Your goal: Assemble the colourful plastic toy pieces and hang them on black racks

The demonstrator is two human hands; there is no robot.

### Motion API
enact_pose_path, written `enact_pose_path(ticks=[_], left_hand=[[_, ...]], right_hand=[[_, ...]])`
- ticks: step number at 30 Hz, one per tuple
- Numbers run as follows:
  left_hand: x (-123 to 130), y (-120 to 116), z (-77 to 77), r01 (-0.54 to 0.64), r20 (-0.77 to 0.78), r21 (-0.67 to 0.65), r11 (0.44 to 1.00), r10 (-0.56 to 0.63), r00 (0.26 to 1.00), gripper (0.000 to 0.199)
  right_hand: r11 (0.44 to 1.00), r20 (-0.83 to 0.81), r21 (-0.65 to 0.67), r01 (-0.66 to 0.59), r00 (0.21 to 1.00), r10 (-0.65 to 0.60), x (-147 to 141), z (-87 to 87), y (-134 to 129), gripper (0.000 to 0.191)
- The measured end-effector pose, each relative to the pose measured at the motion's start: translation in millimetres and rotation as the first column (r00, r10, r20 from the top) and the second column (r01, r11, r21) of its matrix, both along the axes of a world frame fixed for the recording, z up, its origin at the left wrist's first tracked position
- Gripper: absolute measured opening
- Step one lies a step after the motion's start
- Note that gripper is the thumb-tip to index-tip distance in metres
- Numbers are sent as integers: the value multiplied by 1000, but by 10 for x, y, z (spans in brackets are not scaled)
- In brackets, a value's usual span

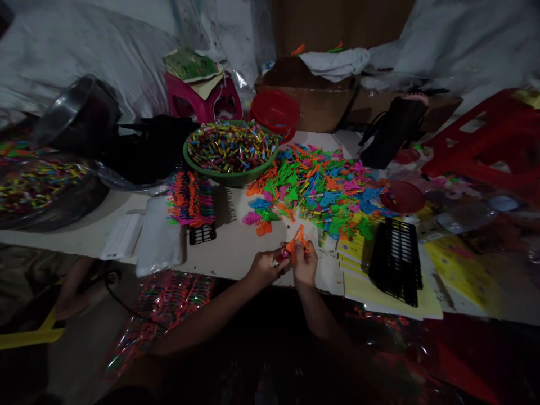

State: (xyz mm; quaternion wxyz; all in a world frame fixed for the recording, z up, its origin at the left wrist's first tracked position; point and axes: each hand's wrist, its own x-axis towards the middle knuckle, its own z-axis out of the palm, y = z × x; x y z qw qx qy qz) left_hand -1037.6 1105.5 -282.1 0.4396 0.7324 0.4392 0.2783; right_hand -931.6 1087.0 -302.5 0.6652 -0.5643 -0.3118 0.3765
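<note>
Near the table's front edge my left hand pinches a small pink-and-white tube. Close beside it, my right hand grips an orange plastic toy piece, its thin frame sticking up past the fingers. The tube and the orange piece meet between the hands; whether they are joined I cannot tell. Just beyond lies a heap of bright plastic pieces in green, blue, orange and pink. Behind it to the left, a green basin is full of small colourful tubes.
Left of my hands, rows of finished-looking toys stand on a black rack, beside clear plastic bags. Black racks lie on yellow cards at right. Red bowls and a dark bottle stand behind.
</note>
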Motion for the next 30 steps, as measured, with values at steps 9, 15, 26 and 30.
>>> enact_pose_path(ticks=[9, 15, 26, 30], left_hand=[[-120, 817, -259, -344, -398, 201, 917, 397, 827, 31], [-126, 680, -337, -218, -376, 98, 971, 239, 895, 19], [-146, 236, -335, -41, 223, -428, 903, 149, 963, 31], [-48, 197, -208, 26, 270, -564, 825, 155, 950, 41]], right_hand=[[778, 784, 34, 628, 466, -410, 1231, 87, 242, 66], [992, 532, -125, -27, 842, 90, 607, -256, 150, 32], [960, -93, -144, -239, 969, 227, 107, -325, 166, 32], [955, -305, -43, -294, 914, 267, 108, -246, 134, 56]])
